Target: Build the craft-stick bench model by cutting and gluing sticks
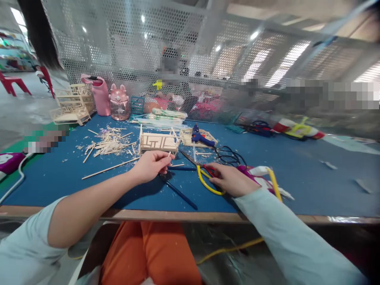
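My left hand (151, 166) is closed, pinching a short piece of wooden stick (169, 154) between thumb and fingertips. Just beyond it stands a small frame built of wooden sticks (157, 141) with a lattice front. My right hand (233, 179) has its fingers closed on the handles of the scissors (201, 180), one loop yellow and the other red. The dark blades point up and left toward my left hand, slightly apart. Near the blades, a blue glue gun (202, 136) rests on a second wooden stick frame (185, 138).
Cut sticks (111, 143) lie heaped at the left, beside a long stick (109, 169). Dark blue rods (181, 194) lie near my left hand. A purple hair-dryer-like tool (258, 176) sits by my right wrist. Pink bottles (101, 97) stand before the perforated screen (127, 47).
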{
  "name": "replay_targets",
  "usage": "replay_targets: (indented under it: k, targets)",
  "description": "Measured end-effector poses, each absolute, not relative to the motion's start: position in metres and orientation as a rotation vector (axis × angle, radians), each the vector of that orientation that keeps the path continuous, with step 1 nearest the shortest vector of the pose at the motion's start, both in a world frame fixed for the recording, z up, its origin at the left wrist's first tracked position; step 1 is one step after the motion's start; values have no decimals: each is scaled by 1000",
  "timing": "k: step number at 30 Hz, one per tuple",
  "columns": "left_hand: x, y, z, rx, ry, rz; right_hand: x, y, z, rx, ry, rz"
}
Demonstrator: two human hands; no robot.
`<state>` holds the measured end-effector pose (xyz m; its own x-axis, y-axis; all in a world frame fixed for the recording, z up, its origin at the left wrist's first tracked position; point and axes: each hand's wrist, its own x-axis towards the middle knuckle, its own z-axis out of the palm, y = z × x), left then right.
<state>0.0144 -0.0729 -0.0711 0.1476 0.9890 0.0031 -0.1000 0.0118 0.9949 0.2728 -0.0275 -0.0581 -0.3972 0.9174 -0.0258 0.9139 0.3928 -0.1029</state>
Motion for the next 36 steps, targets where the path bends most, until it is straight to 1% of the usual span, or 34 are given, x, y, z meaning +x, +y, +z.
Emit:
replay_targets:
  k: [3, 8, 11, 14, 18, 23, 36]
  targets:
    - [12, -72, -71, 1222, 1047, 1142, 272, -38, -43, -1793, -2620, 235]
    - [12, -71, -69, 1199, 1019, 1136, 286, -61, -31, -1874, -2591, 122]
    - [12, -72, -69, 1225, 948, 1118, 287, -71, -31, -1743, -2549, 177]
    - [13, -73, -72, 1305, 878, 1091, 275, -74, -39, -1434, -2475, 244]
    - [13, -76, -73, 1404, 834, 1097, 247, -73, -51, -1085, -2445, 212]
    - [13, -79, -72, 1495, 817, 1181, 222, -75, -55, -1047, -2394, 142]
    - [12, -80, -70, 1774, 858, 1329, 214, -76, -51, -999, -2431, 16]
